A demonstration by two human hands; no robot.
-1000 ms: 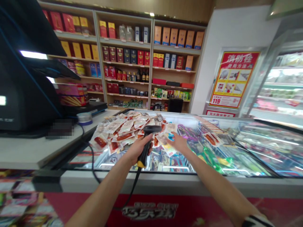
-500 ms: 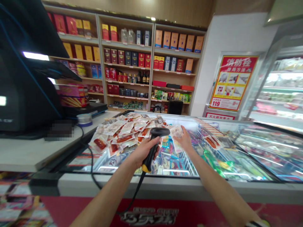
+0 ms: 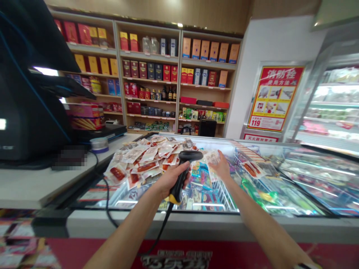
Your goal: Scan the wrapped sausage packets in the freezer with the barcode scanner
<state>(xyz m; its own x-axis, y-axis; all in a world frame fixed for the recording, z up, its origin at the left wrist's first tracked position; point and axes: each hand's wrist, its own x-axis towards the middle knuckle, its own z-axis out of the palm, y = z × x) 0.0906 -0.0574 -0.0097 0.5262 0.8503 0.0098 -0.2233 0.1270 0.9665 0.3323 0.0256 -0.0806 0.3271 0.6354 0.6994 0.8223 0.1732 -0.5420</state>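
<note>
My left hand (image 3: 171, 179) is closed round the handle of a black and yellow barcode scanner (image 3: 179, 183), whose head points right. In my right hand (image 3: 222, 168) is a clear packet with a white printed label (image 3: 212, 162), gripped at its right side. The scanner's head faces this packet from a short distance. Left of the scanner, a heap of sealed sausage packets (image 3: 148, 153) lies on the glass top of the chest freezer (image 3: 117, 221). Two reddish sausages show through another packet (image 3: 252, 169), lying on the glass to the right of my right hand.
A white counter (image 3: 22, 186) with a black checkout machine (image 3: 30, 112) stands at the left. A roll of tape (image 3: 99, 145) sits near the counter's edge. The scanner's cable (image 3: 108, 201) hangs over the freezer's front. Shelves of boxes (image 3: 151, 71) line the back wall.
My right hand and its packet have moved slightly right, a little away from the scanner. My left hand keeps its hold on the scanner almost in place.
</note>
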